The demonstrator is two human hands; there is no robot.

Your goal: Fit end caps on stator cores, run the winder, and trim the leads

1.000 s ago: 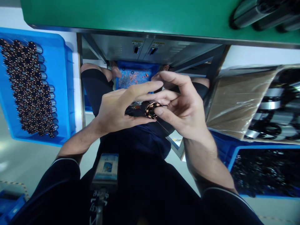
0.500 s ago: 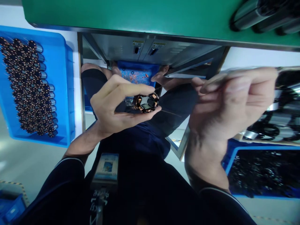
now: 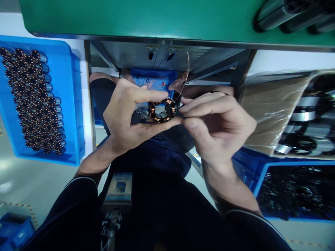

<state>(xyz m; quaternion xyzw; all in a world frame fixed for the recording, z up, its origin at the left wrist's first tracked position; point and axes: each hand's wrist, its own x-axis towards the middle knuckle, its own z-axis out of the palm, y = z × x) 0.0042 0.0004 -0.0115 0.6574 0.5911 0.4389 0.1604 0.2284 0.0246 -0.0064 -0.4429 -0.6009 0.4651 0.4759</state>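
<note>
At the far left, a blue plastic tray holds tight rows of copper-wound stators on metal sleeves, the rows cut off by the frame edge. Beyond the person's knees, a small blue tray lies between the feet, with copper scraps in it, partly hidden behind the hands. The left hand grips a copper-wound stator ring in front of the body, its fingers curled over the top and the thumb along the underside, hiding part of the rim. The ring sits right at the tips of the right hand, whose fingers are drawn into a pinch at its edge. A thin copper wire rises beside them; whether they hold it is too fine to tell. Further right, a plastic-wrapped cardboard box sits above a blue crate of dark parts, too dim to make out. A green worktop runs across the top
</note>
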